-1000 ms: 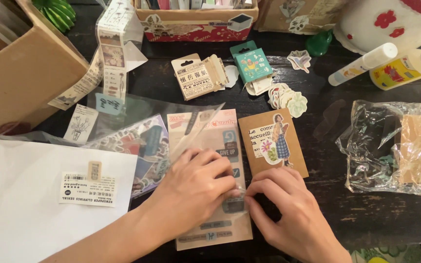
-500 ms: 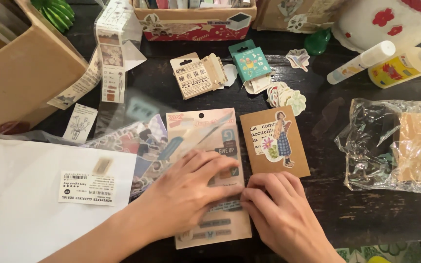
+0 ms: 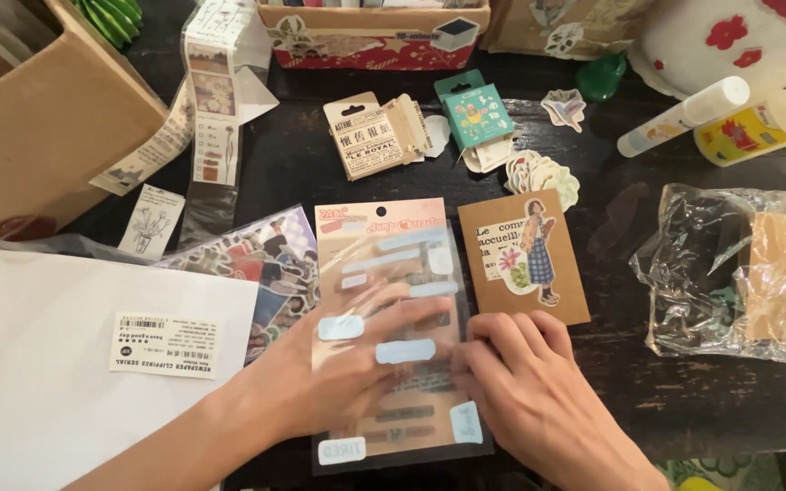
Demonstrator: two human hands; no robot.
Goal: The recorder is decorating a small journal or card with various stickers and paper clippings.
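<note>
surface: dark wooden table (image 3: 702,400), worn grain | 10 o'clock: brown cardboard box (image 3: 38,127) | 12 o'clock: red patterned box (image 3: 370,41) | light: warm, even, glare on plastic

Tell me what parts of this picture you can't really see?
Head view:
- Sticker pack: its middle is covered by the left hand and right hand.
- Cardboard box: cut off by the top-left edge.
- Crinkly plastic bag: glare blurs what is inside.

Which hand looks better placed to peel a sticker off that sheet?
Probably the right hand: its fingertips rest at the sticker sheet's right edge. The left hand lies flat across the sheet, pinning it down.
</note>
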